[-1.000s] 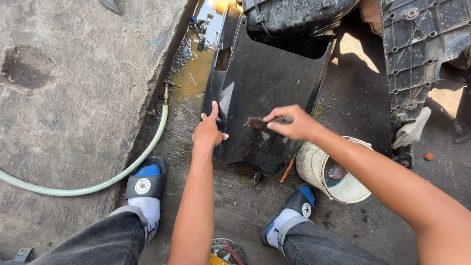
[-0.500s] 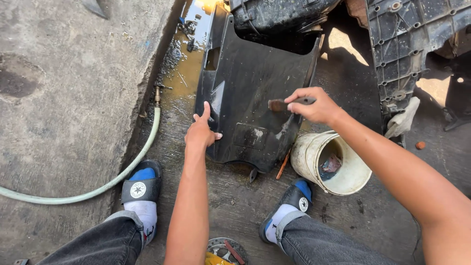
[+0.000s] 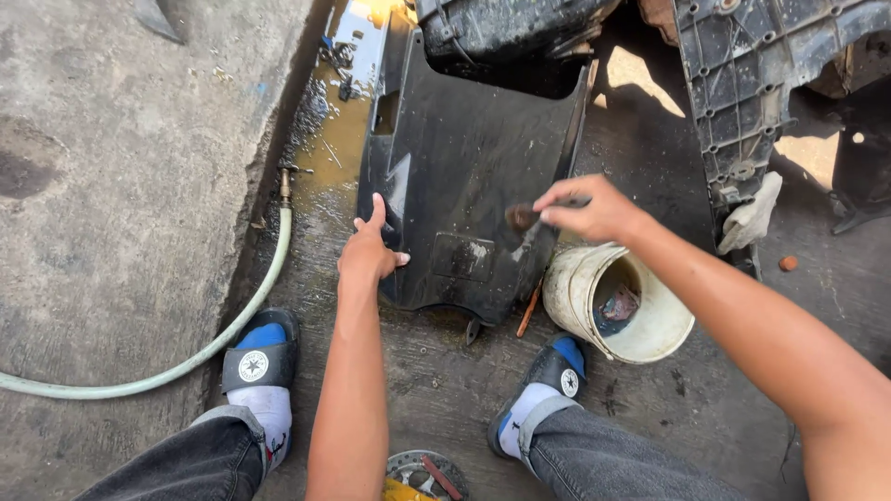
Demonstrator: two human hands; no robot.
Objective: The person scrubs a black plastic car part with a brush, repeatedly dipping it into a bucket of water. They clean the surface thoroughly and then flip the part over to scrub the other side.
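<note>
1. Hands at work on a black plastic panel (image 3: 464, 176) lying flat on wet concrete, seen from above by the person crouched over it, slippered feet at 7 and 5 o'clock.
2. Left hand (image 3: 369, 252) lies open and flat, fingers spread, pressing the panel's lower-left edge at about 9 o'clock of the panel; it grips nothing.
3. Right hand (image 3: 594, 209) is closed narrowly around a small brush (image 3: 522, 217), its dark bristle head touching the panel's right side at about 3 o'clock.
4. Progress, as a judgement: the panel shows pale streaks and a dull film near its lower middle, so scrubbing looks partly done; the upper stretch toward 12 o'clock seems no cleaner, and much of the surface appears left to brush.
5. Bucket (image 3: 617, 301), off-white and tilted, sits just beside the panel's lower-right corner at 4 o'clock, under the right wrist; inside lies a crumpled rag or scrap in pinkish and dark tones, with little or no liquid that can be made out.
6. Hose (image 3: 186, 357), pale green, curves in from 8 o'clock to a tap at the wall's foot near 10 o'clock, where a muddy brown puddle (image 3: 339, 139) runs along the gutter toward 12 o'clock.
7. More black moulded parts (image 3: 752, 83) rest at 1 and 2 o'clock, apart from both hands.
</note>
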